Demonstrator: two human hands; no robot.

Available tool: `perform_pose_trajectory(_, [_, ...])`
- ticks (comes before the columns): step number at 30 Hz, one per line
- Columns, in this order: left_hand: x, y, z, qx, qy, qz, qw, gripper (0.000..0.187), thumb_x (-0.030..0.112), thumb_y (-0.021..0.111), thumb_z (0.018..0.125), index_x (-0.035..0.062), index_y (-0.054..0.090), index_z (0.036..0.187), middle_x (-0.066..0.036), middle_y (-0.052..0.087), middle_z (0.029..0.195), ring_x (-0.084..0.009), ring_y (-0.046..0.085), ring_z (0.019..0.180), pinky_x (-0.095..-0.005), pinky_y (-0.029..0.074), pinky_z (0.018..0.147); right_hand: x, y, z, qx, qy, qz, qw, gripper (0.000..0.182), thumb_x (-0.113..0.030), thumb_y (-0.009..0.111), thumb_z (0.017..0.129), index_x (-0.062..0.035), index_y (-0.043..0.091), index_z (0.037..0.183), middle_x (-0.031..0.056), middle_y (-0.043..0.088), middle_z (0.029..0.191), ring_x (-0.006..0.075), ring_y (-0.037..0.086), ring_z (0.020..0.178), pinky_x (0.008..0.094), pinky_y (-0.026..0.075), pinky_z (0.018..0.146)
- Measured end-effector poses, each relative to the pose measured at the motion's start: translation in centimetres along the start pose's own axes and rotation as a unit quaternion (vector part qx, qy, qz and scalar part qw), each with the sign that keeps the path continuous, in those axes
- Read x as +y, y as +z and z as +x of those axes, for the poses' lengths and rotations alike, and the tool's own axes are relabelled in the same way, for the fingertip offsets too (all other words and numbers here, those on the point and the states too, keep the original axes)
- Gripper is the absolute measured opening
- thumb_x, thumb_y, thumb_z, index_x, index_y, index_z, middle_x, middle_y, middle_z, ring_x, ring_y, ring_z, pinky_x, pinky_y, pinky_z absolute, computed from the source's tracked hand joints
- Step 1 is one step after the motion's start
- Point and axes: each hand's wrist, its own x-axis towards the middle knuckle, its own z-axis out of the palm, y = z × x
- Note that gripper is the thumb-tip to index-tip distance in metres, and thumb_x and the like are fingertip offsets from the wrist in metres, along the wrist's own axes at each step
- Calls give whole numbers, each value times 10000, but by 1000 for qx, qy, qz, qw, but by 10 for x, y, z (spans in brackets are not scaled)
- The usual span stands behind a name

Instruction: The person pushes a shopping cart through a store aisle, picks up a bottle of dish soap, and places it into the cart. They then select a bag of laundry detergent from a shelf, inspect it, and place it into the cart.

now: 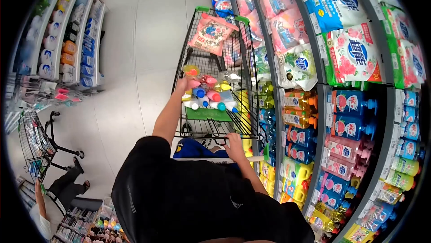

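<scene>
My left hand [182, 84] is over the left side of a black wire shopping cart [179, 112]. Its fingers are curled beside a pink-topped item [194, 83], and what they hold is hard to make out. Several bottles with blue, white, pink and teal caps [221, 106] stand close together at the near end of the cart, above a green panel [206, 114]. A pink floral bag [213, 33] lies at its far end. My right hand [234, 148] is closed on the cart's near wire rim, just ahead of the handle bar [257, 158].
Shelves of detergent bags [354, 54] and pump bottles [348, 103] run close along the right. Across the tiled aisle [121, 94], another shelf [67, 32] holds bottles. At lower left, a person [67, 182] is beside a second cart [33, 137].
</scene>
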Motion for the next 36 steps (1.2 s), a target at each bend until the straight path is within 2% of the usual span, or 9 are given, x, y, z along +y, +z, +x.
perform_pose_trajectory(3, [-50, -30, 33, 15, 145, 226, 963, 487, 438, 558, 887, -31, 673, 946, -215, 694, 859, -325, 690, 784, -435, 540, 667, 5, 0, 9, 0, 16, -26, 1000, 220, -36, 632, 799, -40, 569, 1010, 164, 547, 1041, 384, 484, 1036, 445, 414, 881])
perform_pose_trajectory(5, [-38, -19, -4, 47, 172, 177, 968, 431, 390, 502, 946, -10, 628, 847, -199, 664, 728, -311, 682, 679, -453, 530, 625, 9, 2, 15, 21, 17, -31, 999, 185, -18, 586, 807, -49, 574, 989, 166, 540, 1015, 385, 484, 1018, 455, 415, 849])
perform_pose_trajectory(6, [-21, -9, -43, 68, 276, 329, 900, 462, 401, 486, 951, -4, 647, 798, -181, 670, 716, -275, 674, 614, -427, 531, 599, 12, 2, 18, 26, 14, -36, 999, 182, -22, 595, 805, -48, 572, 983, 163, 540, 1012, 379, 486, 1009, 455, 419, 845])
perform_pose_trajectory(18, [61, 5, -86, -49, 111, 482, 868, 572, 465, 531, 941, -39, 648, 699, -135, 638, 602, -224, 636, 494, -359, 502, 532, 43, 4, 81, 28, -1, -74, 997, 211, -199, 575, 881, -30, 531, 1000, 164, 500, 1048, 359, 453, 1049, 492, 399, 852])
perform_pose_trajectory(19, [38, -7, -47, -32, 227, 440, 868, 552, 466, 534, 938, -41, 665, 767, -156, 650, 640, -258, 665, 585, -376, 508, 581, 48, 2, 92, 33, -10, -79, 996, 216, -202, 572, 883, -27, 530, 1002, 164, 497, 1061, 361, 452, 1056, 497, 404, 840])
perform_pose_trajectory(20, [72, 7, -89, -41, 156, 488, 858, 528, 462, 551, 927, -51, 674, 910, -224, 679, 768, -322, 687, 751, -400, 520, 681, 51, 4, 97, 34, -16, -81, 996, 220, -204, 570, 884, -24, 529, 1005, 165, 495, 1073, 362, 451, 1062, 503, 410, 828])
perform_pose_trajectory(23, [52, -13, -24, -64, 304, 491, 814, 622, 548, 506, 908, -30, 656, 1079, -298, 664, 965, -399, 644, 976, -444, 499, 846, 49, -13, 130, 15, -3, -81, 997, 237, -188, 590, 863, -25, 526, 1024, 158, 497, 1078, 356, 447, 1079, 493, 407, 847])
perform_pose_trajectory(27, [108, 13, -47, -46, 86, 633, 768, 767, 632, 433, 903, -90, 651, 1045, -310, 655, 999, -416, 625, 1022, -455, 483, 886, 53, -30, 170, 4, -4, -104, 995, 284, -259, 605, 874, -22, 534, 1014, 164, 504, 1063, 350, 449, 1087, 502, 410, 849])
perform_pose_trajectory(36, [176, 50, -49, -6, 103, 657, 747, 740, 655, 467, 889, -42, 711, 847, -264, 678, 837, -390, 664, 834, -450, 503, 776, 49, -73, 258, -45, -11, -73, 996, 385, -364, 628, 870, -17, 573, 1027, 165, 559, 1073, 343, 475, 1093, 500, 440, 792])
